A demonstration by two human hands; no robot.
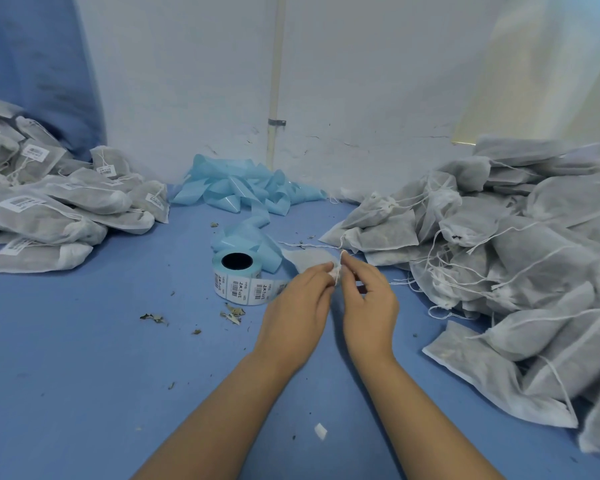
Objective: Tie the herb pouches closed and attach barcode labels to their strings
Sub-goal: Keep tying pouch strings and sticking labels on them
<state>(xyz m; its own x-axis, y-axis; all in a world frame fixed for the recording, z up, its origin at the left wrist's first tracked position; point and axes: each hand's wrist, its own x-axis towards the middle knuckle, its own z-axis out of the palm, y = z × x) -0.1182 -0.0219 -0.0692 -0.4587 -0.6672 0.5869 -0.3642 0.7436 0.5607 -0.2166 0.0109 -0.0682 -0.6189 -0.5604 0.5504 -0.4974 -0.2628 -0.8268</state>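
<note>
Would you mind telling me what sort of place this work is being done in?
Probably a small hand-packing station, not a kitchen or lab. A pile of unlabelled herb pouches sits on the right, labelled pouches are stacked on the left, and a roll of barcode labels stands on the blue tabletop beside spent blue backing tape.

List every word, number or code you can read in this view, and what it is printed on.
None can be read.
Label roll: barcodes and small print, too blurred to read.
Labelled pouches in the left pile: barcode stickers, too small and blurred.
Unlabelled pouches in the right pile: no print shows.
</note>
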